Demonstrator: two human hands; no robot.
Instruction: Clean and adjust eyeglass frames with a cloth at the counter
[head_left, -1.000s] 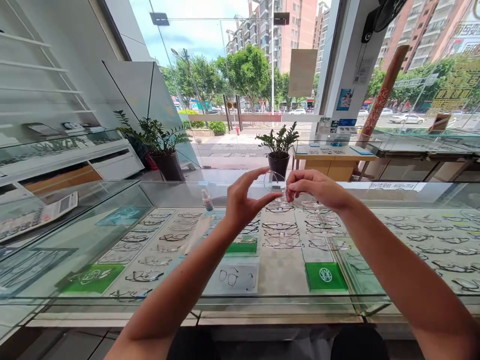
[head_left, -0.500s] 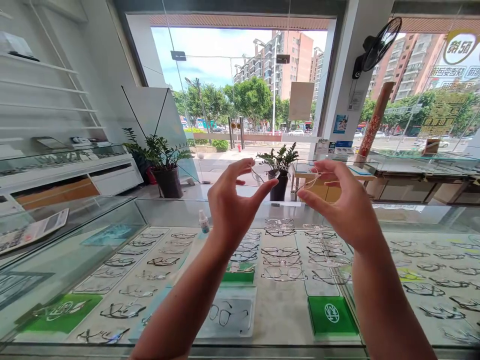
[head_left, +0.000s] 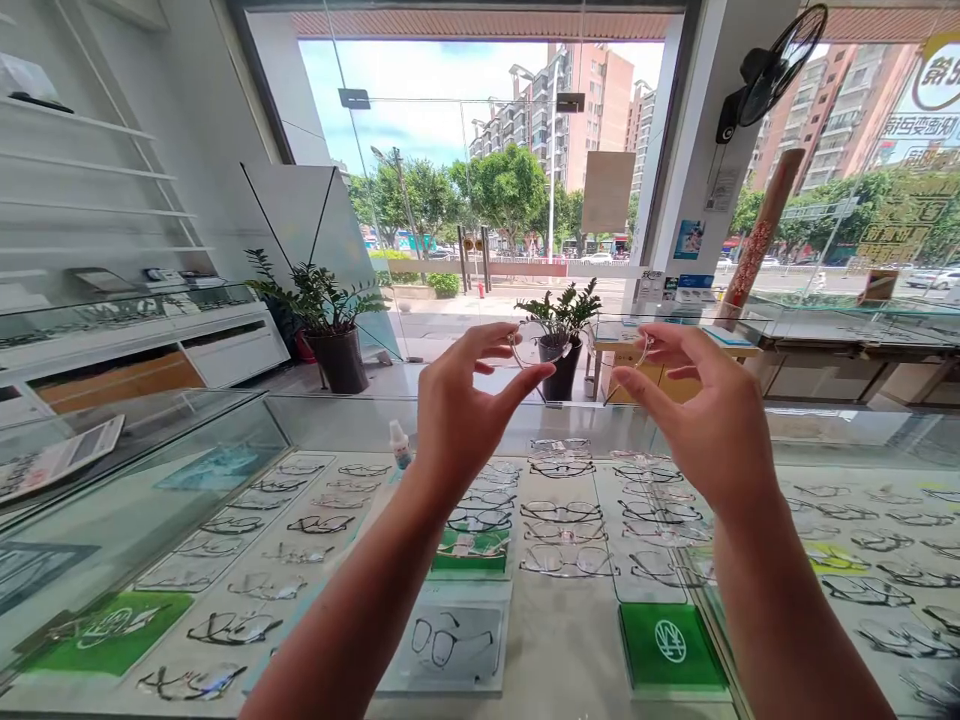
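Observation:
Held up over the display counter is a thin-framed pair of eyeglasses (head_left: 517, 353), gripped at both sides. My left hand (head_left: 466, 405) pinches its left side between thumb and fingers. The right side lies in a similar pinch of my right hand (head_left: 701, 415). The middle of the frame is thin and clear, hard to make out against the bright doorway. Below my hands, rows of eyeglasses (head_left: 562, 512) lie inside the glass counter.
A small white bottle (head_left: 400, 445) stands on the counter left of my left forearm. Green cards (head_left: 671, 648) and a printed glasses picture (head_left: 450, 645) are in the case. Beyond stand potted plants (head_left: 337, 350), a glass door and a wall fan (head_left: 772, 75).
Both hands have shifted slightly right in view and a little further apart, with the eyeglasses turned somewhat between them. The whole view has tilted a little.

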